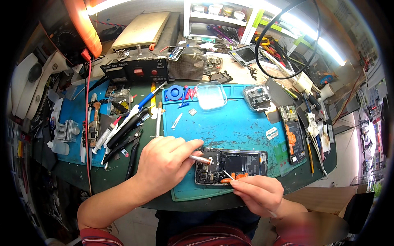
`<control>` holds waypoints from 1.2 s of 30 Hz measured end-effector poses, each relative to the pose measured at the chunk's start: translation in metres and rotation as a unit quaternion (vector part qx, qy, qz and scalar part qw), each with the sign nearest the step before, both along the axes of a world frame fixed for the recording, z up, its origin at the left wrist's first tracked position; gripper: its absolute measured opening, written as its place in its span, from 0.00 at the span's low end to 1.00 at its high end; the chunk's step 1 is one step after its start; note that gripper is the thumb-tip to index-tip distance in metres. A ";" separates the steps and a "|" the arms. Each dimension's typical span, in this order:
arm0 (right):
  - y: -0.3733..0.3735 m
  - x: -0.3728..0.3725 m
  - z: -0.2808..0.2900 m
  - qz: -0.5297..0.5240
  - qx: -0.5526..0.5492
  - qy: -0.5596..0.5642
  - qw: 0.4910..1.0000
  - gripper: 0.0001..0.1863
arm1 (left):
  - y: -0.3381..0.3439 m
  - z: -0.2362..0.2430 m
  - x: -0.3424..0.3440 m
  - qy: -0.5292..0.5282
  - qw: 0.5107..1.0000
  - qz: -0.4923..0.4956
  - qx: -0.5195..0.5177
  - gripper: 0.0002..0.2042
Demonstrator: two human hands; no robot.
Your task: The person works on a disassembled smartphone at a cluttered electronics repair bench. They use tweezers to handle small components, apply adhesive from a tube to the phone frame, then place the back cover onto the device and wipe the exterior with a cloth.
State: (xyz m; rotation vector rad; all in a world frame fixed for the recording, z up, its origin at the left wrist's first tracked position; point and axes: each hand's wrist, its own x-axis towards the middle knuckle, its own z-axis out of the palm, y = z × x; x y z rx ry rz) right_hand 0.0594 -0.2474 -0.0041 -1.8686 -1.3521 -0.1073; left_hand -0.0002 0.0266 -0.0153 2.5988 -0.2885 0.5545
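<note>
An opened smartphone (245, 159) lies lengthwise on the blue work mat (238, 123), its black battery, circuit parts and orange strips exposed. Over its left end, my left hand (166, 160) pinches a slim cylindrical tool with a copper-coloured end (201, 159), which points right across the phone; its exact kind is not clear. From the lower right, my right hand (260, 192) grips a thin pale pointed tool (229, 175), whose tip reaches the phone's inside near the orange strips. Whether that tip touches a part cannot be made out.
A second opened phone (292, 135) lies at the right. Behind the work are a clear plastic box (211, 96) and a container of small parts (257, 97). Pliers (133, 147), a syringe (104, 137) and a squeeze bottle (58, 146) lie leftward. A black device (135, 70) stands behind.
</note>
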 end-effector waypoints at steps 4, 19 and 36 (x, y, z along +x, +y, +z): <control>0.002 0.003 0.009 0.008 0.009 0.080 0.997 0.16 | 0.002 -0.001 0.002 -0.010 1.000 -0.009 -0.017 0.12; -0.035 -0.050 0.022 0.096 0.025 0.471 0.877 0.09 | -0.044 0.022 -0.076 -0.105 0.970 -0.211 0.058 0.10; -0.072 -0.019 0.038 -0.137 -0.065 -0.212 0.965 0.22 | -0.054 0.012 -0.178 0.452 0.862 -0.135 -0.184 0.18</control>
